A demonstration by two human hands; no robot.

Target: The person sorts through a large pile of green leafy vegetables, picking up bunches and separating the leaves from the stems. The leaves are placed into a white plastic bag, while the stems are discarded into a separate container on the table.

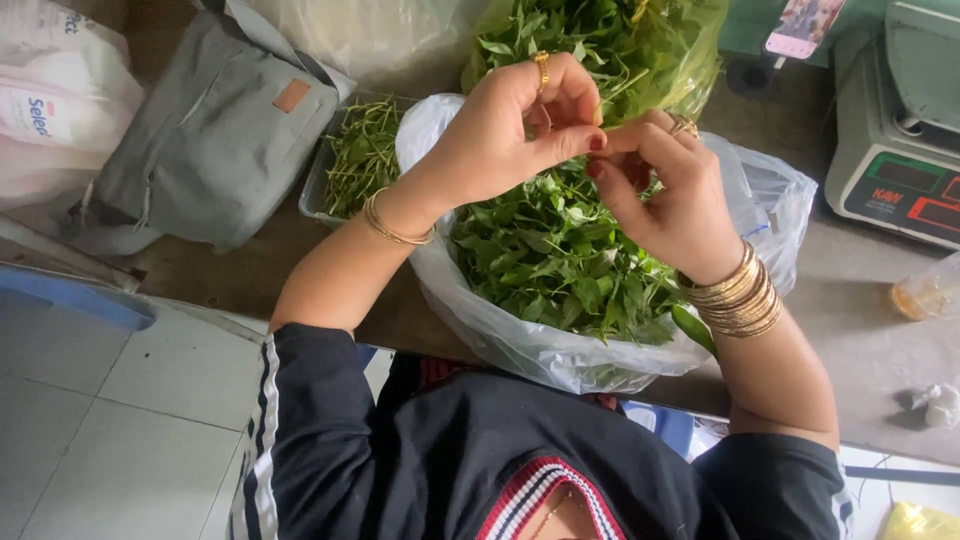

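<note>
Both my hands meet above a clear plastic bag [520, 335] full of picked green leaves [560, 265]. My left hand [505, 130], with a gold ring and a thin bangle, pinches a thin green stem [625, 120] between thumb and fingers. My right hand [660, 195], wearing several gold bangles, grips the same stem from the other side. Behind the hands stands a larger bag of leafy bunches [610, 45].
A metal tray of bare stems [360, 155] lies left of the bag. A grey bag [215, 130] rests further left, with white sacks [55, 95] behind. A weighing scale [900, 150] stands at the right, and a small plastic cup [925, 290] near it.
</note>
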